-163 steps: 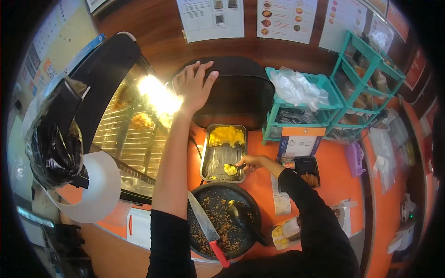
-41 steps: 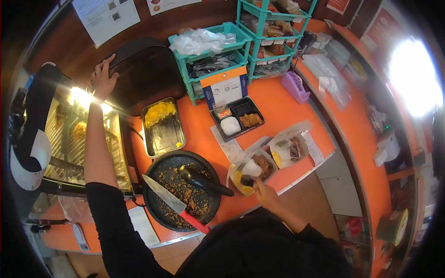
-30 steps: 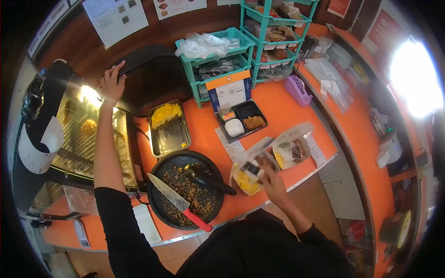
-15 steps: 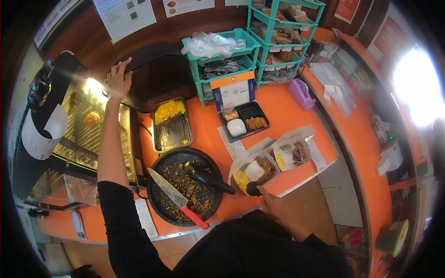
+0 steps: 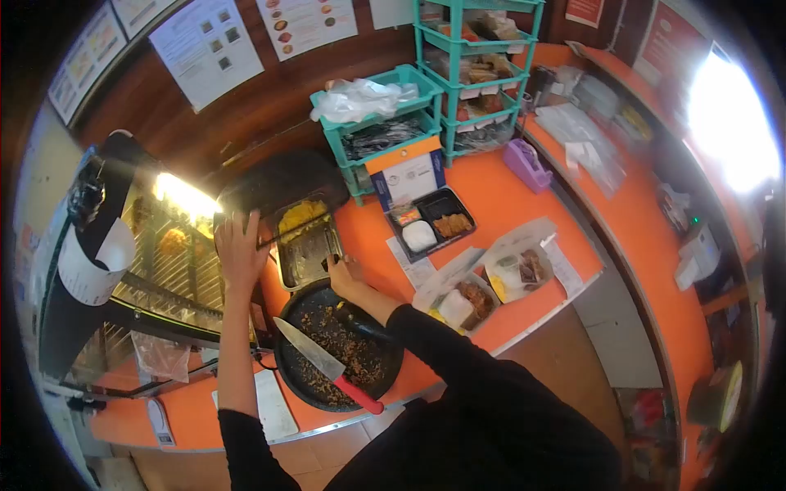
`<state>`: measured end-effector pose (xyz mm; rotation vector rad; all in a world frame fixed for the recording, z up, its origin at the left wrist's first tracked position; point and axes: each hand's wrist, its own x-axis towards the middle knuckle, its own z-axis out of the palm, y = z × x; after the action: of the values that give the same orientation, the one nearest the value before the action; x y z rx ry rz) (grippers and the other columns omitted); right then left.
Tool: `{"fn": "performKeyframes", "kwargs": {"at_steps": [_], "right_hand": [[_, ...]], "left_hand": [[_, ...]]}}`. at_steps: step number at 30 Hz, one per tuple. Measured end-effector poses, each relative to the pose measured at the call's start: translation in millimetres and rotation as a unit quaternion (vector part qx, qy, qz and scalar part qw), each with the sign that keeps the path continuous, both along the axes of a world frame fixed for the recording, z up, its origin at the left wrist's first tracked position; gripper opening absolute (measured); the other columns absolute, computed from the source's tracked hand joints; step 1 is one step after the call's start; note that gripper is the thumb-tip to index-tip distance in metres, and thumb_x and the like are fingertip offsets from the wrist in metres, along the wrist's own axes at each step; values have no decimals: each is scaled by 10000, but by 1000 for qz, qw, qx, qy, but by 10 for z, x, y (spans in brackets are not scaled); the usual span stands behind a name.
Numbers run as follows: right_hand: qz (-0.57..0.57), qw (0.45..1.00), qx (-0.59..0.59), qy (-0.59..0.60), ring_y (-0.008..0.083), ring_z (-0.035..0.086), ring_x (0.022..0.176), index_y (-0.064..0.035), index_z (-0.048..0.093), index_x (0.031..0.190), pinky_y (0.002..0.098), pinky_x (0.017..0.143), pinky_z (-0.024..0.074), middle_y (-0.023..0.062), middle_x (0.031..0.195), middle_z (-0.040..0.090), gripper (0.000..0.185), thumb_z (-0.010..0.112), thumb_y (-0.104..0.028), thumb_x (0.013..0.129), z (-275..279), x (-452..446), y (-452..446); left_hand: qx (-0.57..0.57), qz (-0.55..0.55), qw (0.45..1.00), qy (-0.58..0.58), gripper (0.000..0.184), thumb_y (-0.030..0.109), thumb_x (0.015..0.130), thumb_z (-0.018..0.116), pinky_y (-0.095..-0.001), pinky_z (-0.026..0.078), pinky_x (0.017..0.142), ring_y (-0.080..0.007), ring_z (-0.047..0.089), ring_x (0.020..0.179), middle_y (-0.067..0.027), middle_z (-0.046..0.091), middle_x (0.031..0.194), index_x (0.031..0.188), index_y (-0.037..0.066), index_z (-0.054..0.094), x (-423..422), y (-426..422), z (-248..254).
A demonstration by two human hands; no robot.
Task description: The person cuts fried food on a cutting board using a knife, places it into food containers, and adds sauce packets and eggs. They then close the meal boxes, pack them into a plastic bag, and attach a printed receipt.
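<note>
My left hand (image 5: 243,250), blurred, is at the front left edge of a black lid (image 5: 282,184) and seems to grip it. The lid slants over the back of a metal tray (image 5: 301,266) holding yellow, egg-like food (image 5: 301,215). My right hand (image 5: 348,277) is closed round a black-handled utensil (image 5: 330,261) at the tray's front right; its working end is hard to make out. Just below lies a round black mortar (image 5: 299,378) with brown crumbs, a black pestle (image 5: 360,321) and a red-handled knife (image 5: 315,350) across it.
Two open paper boxes of food (image 5: 467,309) (image 5: 520,270) and a black compartment tray (image 5: 446,204) stand to the right on the orange counter (image 5: 360,233). A lit glass display case (image 5: 164,282) borders the left. Green baskets (image 5: 381,123) stand behind.
The black lid has come down towards the tray, with my left hand lower and nearer. My right hand has moved left from the paper boxes to the tray, still holding something black.
</note>
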<state>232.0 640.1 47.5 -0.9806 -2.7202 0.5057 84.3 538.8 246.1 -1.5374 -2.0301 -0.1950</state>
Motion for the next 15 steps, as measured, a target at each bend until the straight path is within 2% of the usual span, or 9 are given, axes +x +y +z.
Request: {"fn": "performKeyframes", "kwargs": {"at_steps": [1,3,5,7,11,12,13,14,15], "right_hand": [[-8,998,55,-10,364,598,1040,-13,485,1303,441,853,469,204,1029,667,414,539,-162,921,-119,10,-50],[-9,987,102,122,320,556,1079,-12,499,1338,413,928,404,178,1047,652,452,561,-154,913,67,402,-291],[18,969,110,218,296,575,985,-12,569,1209,406,878,424,138,983,642,333,582,-143,903,613,1073,-608],[72,953,150,253,293,629,975,-14,642,1084,407,849,473,147,940,674,260,601,-177,886,701,1758,-772],[-125,971,124,160,315,627,705,-80,624,855,444,700,463,124,747,647,113,632,-192,868,821,3008,-337],[-181,960,93,191,350,612,745,-75,585,800,465,686,443,145,723,604,112,646,-162,834,1021,3232,-174],[-233,941,187,156,387,597,840,-61,622,872,480,693,431,183,814,615,112,654,-128,789,859,3487,202],[-269,942,145,135,414,579,967,-52,643,955,477,746,451,228,982,634,219,667,-99,742,901,3727,547],[-259,926,247,117,410,573,1013,-63,653,987,470,788,461,227,1036,632,257,675,-95,732,1059,3849,816]], "left_hand": [[-11,-1,1000,-13,727,238,667,790,-516,321,1046,-360,449,1222,-178,489,1263,1325,115,506,72,-108,-140],[4,-12,1000,-5,759,238,639,806,-520,310,1062,-364,432,1234,-172,473,1273,1325,122,502,216,-275,-439],[22,-18,1000,-4,792,238,611,822,-524,300,1078,-368,416,1245,-167,457,1283,1325,129,499,348,-401,-751],[-26,-7,1000,0,896,227,563,856,-526,283,1096,-383,367,1282,-147,405,1332,1365,153,464,470,-505,-1061],[-72,-22,996,-38,867,235,615,850,-542,267,1101,-414,307,1320,-169,347,1407,1376,147,443,508,-700,-1751],[-83,0,995,-54,923,248,585,878,-548,260,1103,-407,297,1328,-160,328,1423,1386,155,430,567,-721,-1803],[-92,22,993,-67,979,261,555,906,-553,253,1105,-400,286,1336,-151,309,1440,1397,164,416,620,-708,-1821],[-93,19,992,-79,936,257,606,879,-546,254,1094,-402,300,1325,-162,320,1427,1407,160,404,676,-718,-1759],[-91,14,993,-76,936,257,606,879,-546,254,1094,-402,300,1325,-162,320,1427,1407,160,404,753,-709,-1683]]}}
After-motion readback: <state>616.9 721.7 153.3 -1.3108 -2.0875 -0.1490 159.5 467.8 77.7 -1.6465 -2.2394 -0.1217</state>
